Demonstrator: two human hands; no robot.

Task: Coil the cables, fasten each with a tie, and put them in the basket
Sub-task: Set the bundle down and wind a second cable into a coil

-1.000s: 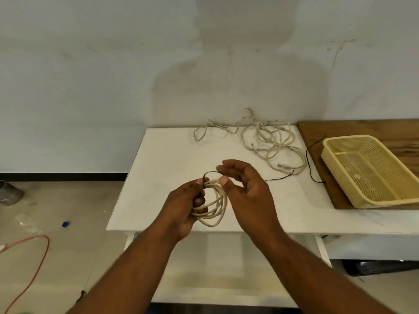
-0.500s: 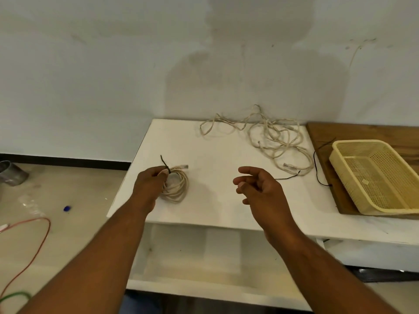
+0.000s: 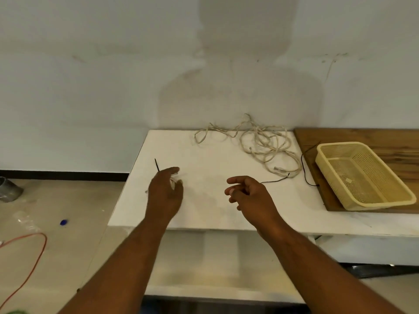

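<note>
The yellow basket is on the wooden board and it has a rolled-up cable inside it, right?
Not quite. The yellow basket does sit on the wooden board, but there is no rolled-up cable inside it. The head view shows no cable in it. The tangled cables lie at the back of the white table.
</note>
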